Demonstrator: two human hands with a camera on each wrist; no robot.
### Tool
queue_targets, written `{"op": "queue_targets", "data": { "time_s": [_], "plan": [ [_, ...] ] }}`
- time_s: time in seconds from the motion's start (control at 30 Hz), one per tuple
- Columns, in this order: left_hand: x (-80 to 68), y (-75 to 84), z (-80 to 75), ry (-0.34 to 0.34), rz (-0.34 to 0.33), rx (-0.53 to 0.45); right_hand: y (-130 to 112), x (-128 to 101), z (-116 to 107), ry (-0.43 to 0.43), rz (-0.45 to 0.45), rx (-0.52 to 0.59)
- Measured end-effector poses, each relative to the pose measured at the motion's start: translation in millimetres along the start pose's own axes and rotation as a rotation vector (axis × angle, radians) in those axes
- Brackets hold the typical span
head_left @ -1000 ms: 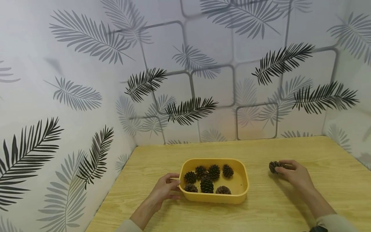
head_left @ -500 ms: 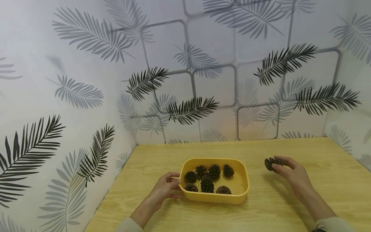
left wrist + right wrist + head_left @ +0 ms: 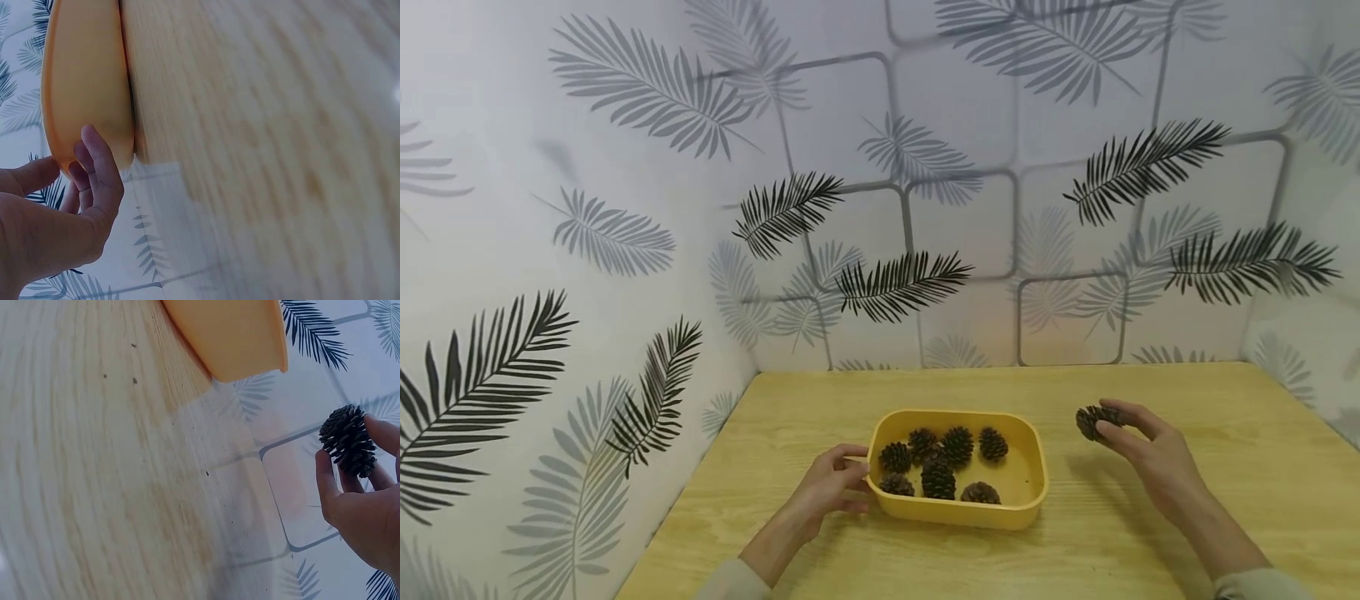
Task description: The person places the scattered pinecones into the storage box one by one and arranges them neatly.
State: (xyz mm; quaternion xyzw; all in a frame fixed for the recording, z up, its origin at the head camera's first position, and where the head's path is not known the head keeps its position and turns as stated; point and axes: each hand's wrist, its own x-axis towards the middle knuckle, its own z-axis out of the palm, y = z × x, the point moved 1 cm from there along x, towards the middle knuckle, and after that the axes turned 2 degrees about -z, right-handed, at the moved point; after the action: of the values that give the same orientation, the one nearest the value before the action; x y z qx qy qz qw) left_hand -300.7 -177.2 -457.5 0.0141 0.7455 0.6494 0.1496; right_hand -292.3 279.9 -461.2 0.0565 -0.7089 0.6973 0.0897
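My right hand holds a brown pine cone between thumb and fingers, lifted over the table to the right of a yellow plastic box. In the right wrist view the same pine cone sits at the fingertips, its scales spread. My left hand is at the box's left end. The left wrist view shows the thumb at the rim of the box and the fingers bent against its outer wall. Several pine cones lie inside the box, mostly toward the left and middle.
The box stands on a light wood-grain table. A pale wall with a leaf pattern rises behind the table and along its left side. Small dark crumbs are scattered on the tabletop in the right wrist view.
My right hand has raised the pine cone from the table and brought it slightly left, toward the box. The left hand stays at the box's end. The head view has shifted slightly.
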Motion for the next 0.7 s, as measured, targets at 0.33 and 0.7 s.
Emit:
{"op": "queue_targets", "data": {
  "time_s": [0.33, 0.7],
  "plan": [
    [1.7, 0.8, -0.6, -0.010, 0.016, 0.015, -7, -2, 11, -0.040, -0.077, 0.048],
    [1.7, 0.4, 0.6, 0.008, 0.012, 0.014, -19, -4, 24, -0.098, -0.066, -0.138]
  ]
}}
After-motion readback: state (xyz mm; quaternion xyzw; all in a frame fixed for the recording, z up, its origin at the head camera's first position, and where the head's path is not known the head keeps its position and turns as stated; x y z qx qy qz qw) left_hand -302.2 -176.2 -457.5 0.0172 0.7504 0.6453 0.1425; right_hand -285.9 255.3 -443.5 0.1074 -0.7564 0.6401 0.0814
